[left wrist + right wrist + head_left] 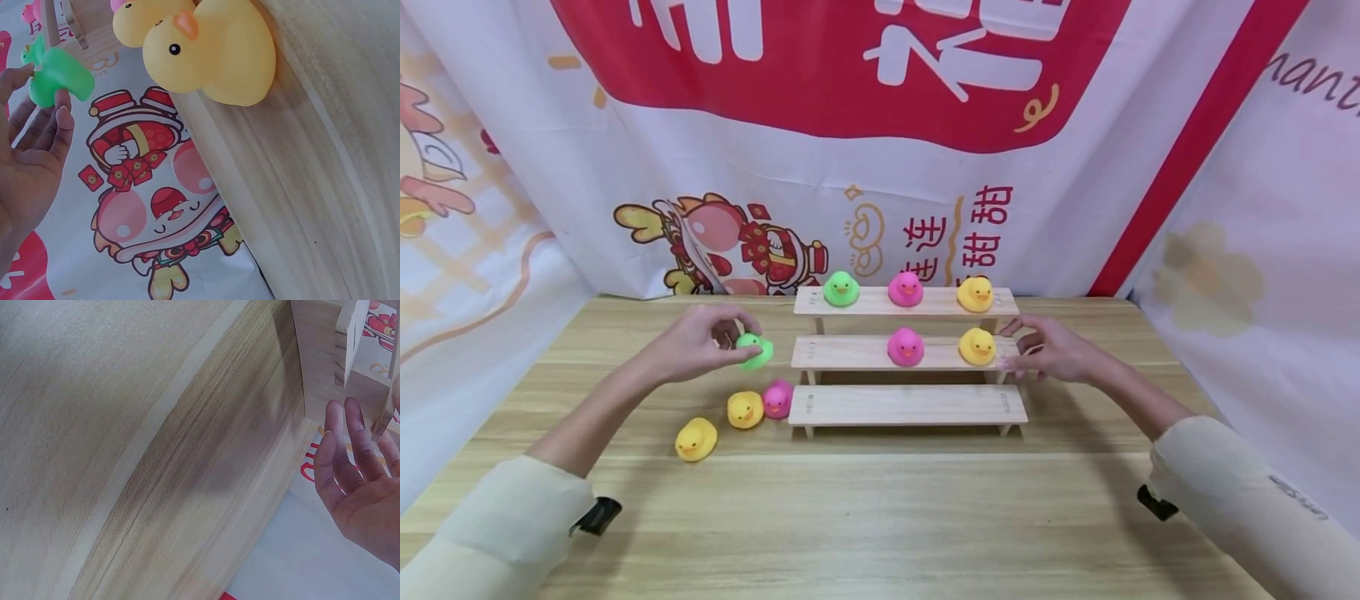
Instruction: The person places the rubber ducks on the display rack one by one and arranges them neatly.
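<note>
One green duck [758, 355] pinched in the left hand [703, 343], just off the shelves

The left hand has its thumb and fingers closed around the duck, holding it clear of the table [880, 517] and just beyond the left end of the middle shelf [850, 353]. The right hand [1060, 350] is on the far side, at the right end of that same shelf, so the duck lies well apart from it. Its fingers are loosely spread and slightly bent about the shelf end; how firmly they touch the wood, I cannot tell.

On the middle shelf sit a pink duck [906, 347] at about the centre and a yellow duck [977, 346] near the right hand. The top shelf [872, 302] carries three, from left to right: a second green duck [841, 289], a second pink duck [906, 289] and a second yellow duck [975, 294]. Lowest and nearest the viewer is the bottom shelf [907, 406].

Below the left hand, three more ducks sit on the table: a third pink duck [778, 400] near the left end of the bottom shelf, a third yellow duck [746, 410] close against it, and a fourth yellow duck [697, 440] farther left. A printed cloth [790, 154] hangs behind.
</note>
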Motion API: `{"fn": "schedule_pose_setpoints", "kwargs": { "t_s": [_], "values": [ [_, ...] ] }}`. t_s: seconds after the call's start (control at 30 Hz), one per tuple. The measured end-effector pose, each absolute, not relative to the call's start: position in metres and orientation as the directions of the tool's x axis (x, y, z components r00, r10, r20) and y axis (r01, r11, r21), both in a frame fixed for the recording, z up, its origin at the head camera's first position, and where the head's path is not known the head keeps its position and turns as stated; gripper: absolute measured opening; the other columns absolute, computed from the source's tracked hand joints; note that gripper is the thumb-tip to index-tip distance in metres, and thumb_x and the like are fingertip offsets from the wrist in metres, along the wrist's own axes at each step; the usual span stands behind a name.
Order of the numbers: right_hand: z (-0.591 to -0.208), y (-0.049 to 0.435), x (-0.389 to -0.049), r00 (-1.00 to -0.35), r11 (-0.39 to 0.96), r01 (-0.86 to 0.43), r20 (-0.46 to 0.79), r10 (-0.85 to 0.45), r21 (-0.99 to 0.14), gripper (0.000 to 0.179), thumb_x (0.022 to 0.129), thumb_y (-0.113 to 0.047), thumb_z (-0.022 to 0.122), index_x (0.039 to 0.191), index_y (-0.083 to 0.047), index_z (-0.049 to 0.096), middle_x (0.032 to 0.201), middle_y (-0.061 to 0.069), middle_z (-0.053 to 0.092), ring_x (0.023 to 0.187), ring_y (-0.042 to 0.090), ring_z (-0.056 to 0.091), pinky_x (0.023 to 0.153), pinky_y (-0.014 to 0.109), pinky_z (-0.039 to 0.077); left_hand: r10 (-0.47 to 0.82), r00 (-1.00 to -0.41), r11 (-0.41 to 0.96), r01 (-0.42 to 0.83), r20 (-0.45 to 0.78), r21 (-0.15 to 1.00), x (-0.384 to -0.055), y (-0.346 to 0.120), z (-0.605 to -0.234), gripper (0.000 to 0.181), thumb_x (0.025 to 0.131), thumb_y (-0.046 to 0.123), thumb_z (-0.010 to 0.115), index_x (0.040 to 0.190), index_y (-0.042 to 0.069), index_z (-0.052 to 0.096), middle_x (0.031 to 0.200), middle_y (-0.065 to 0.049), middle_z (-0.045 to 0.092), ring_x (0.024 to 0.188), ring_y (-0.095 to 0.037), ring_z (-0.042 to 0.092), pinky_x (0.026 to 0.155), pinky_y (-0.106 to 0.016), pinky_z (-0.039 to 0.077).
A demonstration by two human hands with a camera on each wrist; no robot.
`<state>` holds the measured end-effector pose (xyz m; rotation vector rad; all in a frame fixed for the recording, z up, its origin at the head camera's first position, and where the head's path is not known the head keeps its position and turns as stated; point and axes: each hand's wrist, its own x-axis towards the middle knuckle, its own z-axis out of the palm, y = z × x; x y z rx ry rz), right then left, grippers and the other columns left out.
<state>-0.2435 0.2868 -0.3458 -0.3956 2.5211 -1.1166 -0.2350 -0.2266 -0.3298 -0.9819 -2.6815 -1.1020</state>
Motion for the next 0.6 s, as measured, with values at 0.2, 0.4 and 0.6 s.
{"fn": "schedule_pose_setpoints", "kwargs": {
  "t_s": [0.2, 0.4, 0.6],
  "values": [
    [-0.346, 0.287, -0.243, -0.898, 0.638, -0.122, -0.189, -0.397, -0.761, 0.052, 0.095, -0.014, 0.077, 0.133, 0.006, 0.048, 0.088, 0.013, 0.072, 0.084, 0.036, 0.071, 0.062, 0.045, 0.06, 0.547, -0.757, 0.485, 0.635, 0.357, 0.601, -0.236, -0.22, -0.327, 0.02, 0.082, 0.003, 0.086, 0.097, 0.003, 0.073, 0.085, -0.003, 0.071, 0.066, -0.009, 0.062, 0.058, -0.025, 0.055],
    [-0.344, 0.286, -0.243, -0.897, 0.647, -0.095, -0.217, -0.385, -0.757, 0.054, 0.096, -0.018, 0.077, 0.134, 0.005, 0.046, 0.086, 0.015, 0.073, 0.084, 0.035, 0.069, 0.066, 0.045, 0.06, 0.597, -0.715, 0.415, 0.663, 0.364, 0.623, -0.238, -0.212, -0.327, 0.019, 0.082, -0.002, 0.083, 0.098, 0.003, 0.073, 0.087, -0.004, 0.071, 0.068, -0.01, 0.064, 0.061, -0.024, 0.057],
    [-0.344, 0.286, -0.244, -0.895, 0.649, -0.098, -0.218, -0.389, -0.754, 0.054, 0.096, -0.018, 0.077, 0.134, 0.005, 0.046, 0.086, 0.015, 0.073, 0.085, 0.034, 0.069, 0.066, 0.045, 0.06, 0.62, -0.7, 0.39, 0.667, 0.354, 0.635, -0.239, -0.203, -0.327, 0.02, 0.086, 0.0, 0.081, 0.103, 0.003, 0.073, 0.089, -0.004, 0.07, 0.07, -0.011, 0.062, 0.064, -0.024, 0.056]
  ]
}}
